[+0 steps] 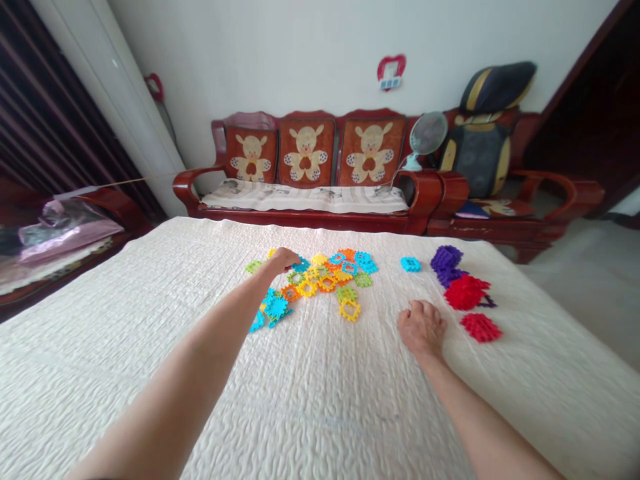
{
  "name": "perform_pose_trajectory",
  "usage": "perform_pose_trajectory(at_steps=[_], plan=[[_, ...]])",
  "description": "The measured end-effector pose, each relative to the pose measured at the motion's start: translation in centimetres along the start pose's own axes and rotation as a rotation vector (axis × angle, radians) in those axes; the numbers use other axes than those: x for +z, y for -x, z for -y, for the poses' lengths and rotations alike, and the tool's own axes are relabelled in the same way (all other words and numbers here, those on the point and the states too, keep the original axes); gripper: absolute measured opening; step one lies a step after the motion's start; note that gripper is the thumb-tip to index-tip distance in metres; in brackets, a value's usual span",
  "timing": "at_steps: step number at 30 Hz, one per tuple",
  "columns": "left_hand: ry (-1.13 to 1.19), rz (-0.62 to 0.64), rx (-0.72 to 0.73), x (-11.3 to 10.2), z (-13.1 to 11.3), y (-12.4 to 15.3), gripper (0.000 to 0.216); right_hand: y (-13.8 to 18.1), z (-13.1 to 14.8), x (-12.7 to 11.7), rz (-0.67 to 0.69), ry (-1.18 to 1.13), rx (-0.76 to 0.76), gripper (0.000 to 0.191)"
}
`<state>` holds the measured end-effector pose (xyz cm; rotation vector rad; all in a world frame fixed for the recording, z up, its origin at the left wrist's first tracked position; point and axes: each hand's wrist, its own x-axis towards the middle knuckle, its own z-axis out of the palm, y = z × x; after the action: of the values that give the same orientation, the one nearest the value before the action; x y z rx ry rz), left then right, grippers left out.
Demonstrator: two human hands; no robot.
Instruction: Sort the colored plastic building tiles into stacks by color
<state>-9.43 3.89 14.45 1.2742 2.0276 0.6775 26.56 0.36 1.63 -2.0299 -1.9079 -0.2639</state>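
Note:
My left hand point(286, 259) reaches over the far left of a pile of toothed plastic pieces. Its fingers are bent down and closed on a blue interlocking piece point(301, 265); the fingertips are partly hidden. Yellow interlocking pieces point(307, 288), orange ones point(327, 283) and green ones point(363, 280) lie loosely around it. Nearer me is a blue cluster point(276, 308), partly behind my left forearm. My right hand point(424, 327) rests palm down on the cover, fingers loosely curled and slightly apart, with nothing visible in them. Beyond it sits a small blue stack point(411, 265).
Right of my right hand lie purple stacks point(447, 259), a red stack point(466, 292) and another red stack point(481, 327). A white quilted cover point(320, 400) spreads beneath everything. Behind stand a wooden sofa point(300, 218), a small fan point(429, 133) and an armchair point(575, 193).

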Motion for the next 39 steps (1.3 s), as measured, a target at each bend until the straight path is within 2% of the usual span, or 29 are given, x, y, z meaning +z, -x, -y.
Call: perform_pose_trajectory(at_steps=[4,7,11,15,18,22,26,29,32,39], plan=[[0.059,-0.015,0.074,2.9,-3.6,0.1,0.039,0.0,0.0,0.1,-0.006,-0.007,0.011,0.028],[0.063,-0.046,0.100,3.4,-4.1,0.6,0.048,0.0,0.1,-0.1,0.003,-0.010,0.014,0.028],[-0.113,-0.065,0.047,0.9,-1.0,1.5,0.041,0.1,0.3,-0.5,0.022,-0.004,0.007,0.031],[-0.358,0.045,0.008,-2.4,3.7,3.2,0.039,0.1,0.3,-0.7,0.031,-0.008,0.002,0.033],[-0.507,0.140,0.020,-3.5,6.0,4.4,0.055,0.1,0.4,-0.8,0.024,-0.027,-0.002,0.035],[-0.657,0.242,0.062,-3.5,7.6,5.2,0.093,0.1,0.4,-0.7,0.025,-0.048,0.004,0.037],[-0.739,0.271,0.079,-3.2,8.8,5.4,0.103,0.0,0.3,-0.5,0.030,-0.048,0.012,0.038],[-0.764,0.228,0.098,-3.0,9.5,5.2,0.098,0.0,0.3,-0.5,0.027,-0.044,0.011,0.039],[-0.764,0.190,0.124,-2.8,9.9,4.9,0.081,0.0,0.4,-0.6,0.024,-0.049,0.014,0.039],[-0.695,0.121,0.138,-2.4,9.5,4.9,0.053,-0.1,0.4,-0.5,0.048,-0.022,0.014,0.036]])
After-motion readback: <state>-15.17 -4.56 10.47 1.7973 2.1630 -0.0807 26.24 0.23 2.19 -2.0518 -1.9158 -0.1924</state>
